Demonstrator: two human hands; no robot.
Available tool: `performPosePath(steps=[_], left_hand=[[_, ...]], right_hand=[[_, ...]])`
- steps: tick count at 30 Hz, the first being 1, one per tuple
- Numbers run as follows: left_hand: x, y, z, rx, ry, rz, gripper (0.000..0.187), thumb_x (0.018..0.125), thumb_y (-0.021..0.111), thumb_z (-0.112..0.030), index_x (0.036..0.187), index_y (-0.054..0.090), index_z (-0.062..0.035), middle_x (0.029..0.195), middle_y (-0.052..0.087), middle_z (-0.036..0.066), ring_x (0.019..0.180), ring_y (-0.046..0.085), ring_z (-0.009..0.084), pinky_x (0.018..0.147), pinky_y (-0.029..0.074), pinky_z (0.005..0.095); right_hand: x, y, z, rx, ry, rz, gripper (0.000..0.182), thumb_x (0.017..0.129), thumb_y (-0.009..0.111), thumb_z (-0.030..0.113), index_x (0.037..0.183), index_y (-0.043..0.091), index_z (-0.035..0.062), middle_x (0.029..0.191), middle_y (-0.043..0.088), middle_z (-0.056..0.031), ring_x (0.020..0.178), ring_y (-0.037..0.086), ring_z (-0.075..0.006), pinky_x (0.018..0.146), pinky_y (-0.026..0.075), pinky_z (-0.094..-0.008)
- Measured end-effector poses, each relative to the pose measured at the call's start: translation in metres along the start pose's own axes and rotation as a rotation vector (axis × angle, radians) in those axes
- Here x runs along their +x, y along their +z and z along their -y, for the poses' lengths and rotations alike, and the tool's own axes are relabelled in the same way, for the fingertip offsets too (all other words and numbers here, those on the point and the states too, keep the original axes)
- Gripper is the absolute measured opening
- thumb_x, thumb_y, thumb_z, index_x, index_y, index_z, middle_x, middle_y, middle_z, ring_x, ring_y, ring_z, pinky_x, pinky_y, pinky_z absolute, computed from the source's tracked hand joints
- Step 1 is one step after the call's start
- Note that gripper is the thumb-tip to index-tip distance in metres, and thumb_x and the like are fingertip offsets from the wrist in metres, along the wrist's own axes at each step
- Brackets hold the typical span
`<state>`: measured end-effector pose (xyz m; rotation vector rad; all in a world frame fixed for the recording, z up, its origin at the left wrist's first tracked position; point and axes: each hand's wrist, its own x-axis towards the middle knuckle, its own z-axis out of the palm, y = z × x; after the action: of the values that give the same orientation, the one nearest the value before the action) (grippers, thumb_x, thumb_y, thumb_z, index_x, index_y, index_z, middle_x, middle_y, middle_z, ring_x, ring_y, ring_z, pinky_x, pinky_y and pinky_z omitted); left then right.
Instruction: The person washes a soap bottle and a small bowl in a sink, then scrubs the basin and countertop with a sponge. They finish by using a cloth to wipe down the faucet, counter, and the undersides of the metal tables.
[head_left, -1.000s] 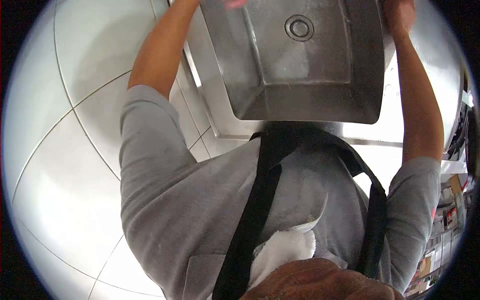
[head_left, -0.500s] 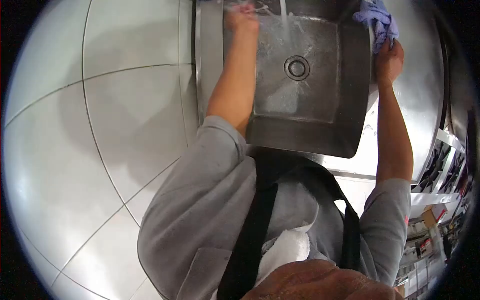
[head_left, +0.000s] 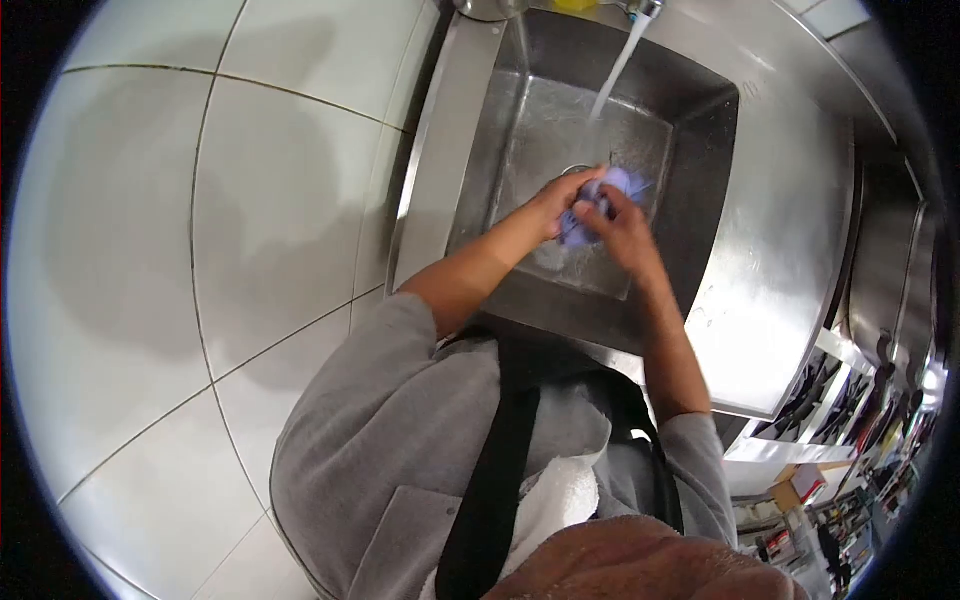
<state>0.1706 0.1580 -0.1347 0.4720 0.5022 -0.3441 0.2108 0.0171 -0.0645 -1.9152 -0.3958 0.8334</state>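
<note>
A bunched purple cloth (head_left: 622,184) is between my two hands, above the basin of a stainless steel sink (head_left: 690,200). My left hand (head_left: 562,200) grips the cloth from the left, fingers curled round it. From the right, my right hand (head_left: 624,232) is closed on the same cloth, with thumb and fingers pressing into it. Water (head_left: 618,68) runs from the faucet (head_left: 646,8) into the basin beyond my hands. The drain is mostly hidden behind them.
A steel counter (head_left: 770,200) extends to the right of the sink, and a tiled wall (head_left: 290,200) stands at the left. At the back edge are a metal container (head_left: 490,8) and something yellow (head_left: 575,4). A rack of utensils (head_left: 800,405) is at the lower right.
My right hand has brought the purple cloth from the sink's right edge over the basin. My left hand has come away from the far left side and taken hold of it too. The view has shifted.
</note>
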Motion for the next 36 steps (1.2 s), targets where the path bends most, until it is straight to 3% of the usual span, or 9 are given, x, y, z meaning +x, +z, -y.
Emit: performPosePath(steps=[7, 11, 14, 18, 20, 23, 27, 32, 36], left_hand=[[-0.073, -0.011, -0.14, 0.419, 0.412, -0.177, 0.039, 0.074, 0.059, -0.005, 0.112, 0.053, 0.0018, 0.094, 0.063, 0.012, 0.081, 0.063, 0.0214, 0.072, 0.051, 0.0309], [-0.006, -0.04, -0.216, 1.624, 0.848, -0.631, 0.038, 0.075, 0.06, -0.019, 0.111, 0.06, -0.0076, 0.104, 0.062, 0.017, 0.095, 0.061, 0.0293, 0.081, 0.048, 0.0359], [0.037, -0.023, -0.203, 1.671, 0.794, -0.464, 0.038, 0.075, 0.061, -0.022, 0.11, 0.061, -0.0089, 0.104, 0.063, 0.016, 0.095, 0.061, 0.0313, 0.081, 0.048, 0.037], [0.074, 0.051, -0.161, 1.74, 0.529, -0.052, 0.034, 0.075, 0.066, -0.024, 0.104, 0.063, -0.0066, 0.088, 0.066, 0.011, 0.077, 0.061, 0.0189, 0.07, 0.047, 0.0323], [0.089, 0.071, -0.159, 1.777, 0.343, 0.087, 0.031, 0.075, 0.066, -0.025, 0.098, 0.063, -0.0046, 0.084, 0.065, 0.009, 0.075, 0.06, 0.0176, 0.068, 0.047, 0.0319], [0.092, 0.073, -0.161, 1.289, 0.554, 0.067, 0.026, 0.076, 0.065, -0.023, 0.092, 0.062, -0.0028, 0.079, 0.063, 0.007, 0.074, 0.059, 0.0164, 0.068, 0.047, 0.0301], [0.11, 0.029, -0.122, 0.969, 0.765, -0.174, 0.033, 0.073, 0.065, -0.014, 0.103, 0.058, -0.0018, 0.092, 0.062, 0.01, 0.083, 0.058, 0.0183, 0.073, 0.047, 0.0314], [0.136, -0.014, -0.062, 1.09, 1.046, -0.284, 0.05, 0.066, 0.063, -0.005, 0.114, 0.051, -0.0003, 0.101, 0.061, 0.017, 0.096, 0.059, 0.0297, 0.084, 0.045, 0.0386], [0.099, 0.027, -0.094, 1.42, 0.81, -0.338, 0.051, 0.066, 0.055, 0.0, 0.117, 0.05, -0.0047, 0.102, 0.061, 0.022, 0.099, 0.058, 0.034, 0.085, 0.045, 0.0382]], right_hand=[[-0.04, 0.009, 0.003, 0.341, 0.04, -0.017, 0.037, 0.086, 0.061, 0.023, 0.115, 0.055, 0.0021, 0.098, 0.059, -0.006, 0.091, 0.055, -0.0154, 0.082, 0.044, -0.0287], [-0.054, -0.004, -0.005, 0.214, 0.136, 0.059, 0.038, 0.085, 0.062, 0.023, 0.115, 0.055, 0.0015, 0.099, 0.06, -0.0079, 0.095, 0.056, -0.0168, 0.085, 0.043, -0.03], [-0.029, -0.011, -0.009, 0.129, 0.063, -0.007, 0.039, 0.083, 0.063, 0.022, 0.115, 0.055, 0.0012, 0.104, 0.06, -0.0121, 0.099, 0.057, -0.0216, 0.088, 0.043, -0.0326], [0.065, -0.034, 0.005, -0.441, -0.598, -0.508, 0.052, 0.073, 0.071, 0.02, 0.117, 0.053, 0.0013, 0.115, 0.056, -0.0195, 0.106, 0.055, -0.031, 0.09, 0.043, -0.0359], [0.124, -0.049, -0.011, -0.551, -0.78, -0.693, 0.051, 0.073, 0.07, 0.012, 0.119, 0.05, 0.0037, 0.107, 0.06, -0.0128, 0.102, 0.056, -0.0242, 0.089, 0.043, -0.0316], [0.157, -0.055, -0.026, 0.199, -0.285, -0.092, 0.043, 0.073, 0.066, 0.009, 0.114, 0.053, 0.0029, 0.099, 0.062, -0.0105, 0.091, 0.059, -0.0229, 0.084, 0.046, -0.0304], [0.176, -0.045, -0.009, 0.903, -0.045, -0.399, 0.042, 0.069, 0.054, -0.002, 0.111, 0.052, -0.0015, 0.092, 0.059, -0.0114, 0.086, 0.057, -0.0231, 0.078, 0.046, -0.0328], [0.171, -0.031, 0.001, 1.198, -0.07, -0.492, 0.044, 0.069, 0.05, -0.005, 0.112, 0.051, -0.0015, 0.099, 0.056, -0.0116, 0.089, 0.056, -0.0242, 0.079, 0.047, -0.0345], [0.182, -0.045, -0.028, 0.831, -0.139, -0.347, 0.06, 0.066, 0.057, -0.002, 0.124, 0.046, 0.005, 0.108, 0.056, -0.0127, 0.095, 0.056, -0.0263, 0.083, 0.046, -0.0357]])
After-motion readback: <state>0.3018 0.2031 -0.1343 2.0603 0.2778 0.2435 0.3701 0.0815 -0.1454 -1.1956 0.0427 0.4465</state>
